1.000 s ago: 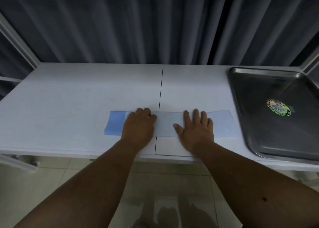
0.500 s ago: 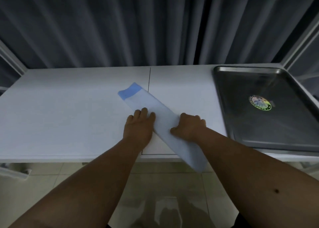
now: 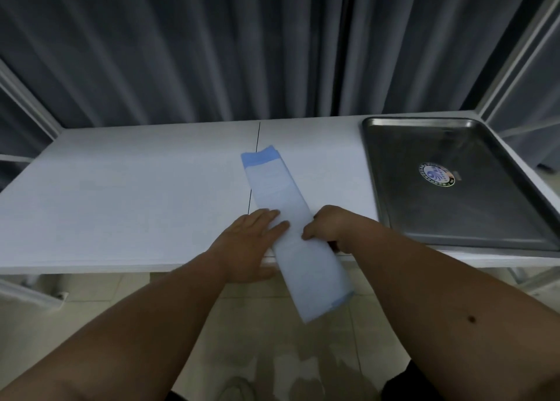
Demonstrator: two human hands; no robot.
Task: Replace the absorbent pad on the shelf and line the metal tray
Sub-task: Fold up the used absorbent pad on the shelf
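The folded pad (image 3: 280, 194) is pinned flat by the left hand (image 3: 251, 243) and pinched at its edge by the right hand (image 3: 333, 229), probably for unfolding beside the metal tray (image 3: 454, 243).

A folded absorbent pad (image 3: 281, 212) lies lengthwise across the middle of the shelf (image 3: 136, 194), its far end over the seam (image 3: 257, 136) between the two panels, its near end jutting out past the front edge. The left hand (image 3: 251, 243) lies on the pad's left side, the right hand (image 3: 333, 227) on its right side. The metal tray (image 3: 454, 206) sits on the shelf's right end, a sticker (image 3: 437, 173) in its middle. Curtains (image 3: 212, 45) hang behind.
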